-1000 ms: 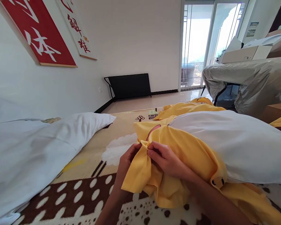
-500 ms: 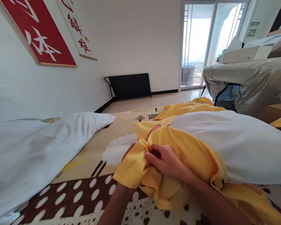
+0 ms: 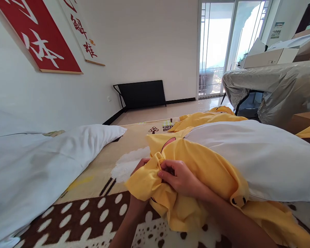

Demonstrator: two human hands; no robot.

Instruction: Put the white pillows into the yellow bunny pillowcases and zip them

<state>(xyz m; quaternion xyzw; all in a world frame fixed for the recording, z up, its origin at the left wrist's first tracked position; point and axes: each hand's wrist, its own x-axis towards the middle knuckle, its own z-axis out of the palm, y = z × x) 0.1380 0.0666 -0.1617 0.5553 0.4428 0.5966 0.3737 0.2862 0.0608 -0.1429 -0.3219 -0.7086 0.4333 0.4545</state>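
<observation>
A yellow pillow cover [image 3: 206, 158] with printed markings is bunched around the near-left end of a plump white pillow [image 3: 268, 158]. My right hand [image 3: 179, 176] pinches a gathered fold at the cover's corner, thumb and forefinger pressed together. Loose yellow cloth drapes over my left hand [image 3: 142, 163], so only the back of the hand and the wrist show. It grips the same gathered corner from the left side, its fingertips hidden. Below both hands, more of the cover hangs in folds onto the patterned blanket [image 3: 93, 210].
Other large white pillows [image 3: 54, 168] lie at the left. Another yellow cloth [image 3: 209, 117] is spread beyond the pillow. A plastic-wrapped piece of furniture [image 3: 279, 79] with boxes [image 3: 263, 59] on top stands at right. A black folded panel [image 3: 144, 93] leans against the wall.
The loose yellow flap over my left hand has crumpled and its lower edge has risen slightly. Both hands keep their hold in nearly the same place. The view has shifted a little.
</observation>
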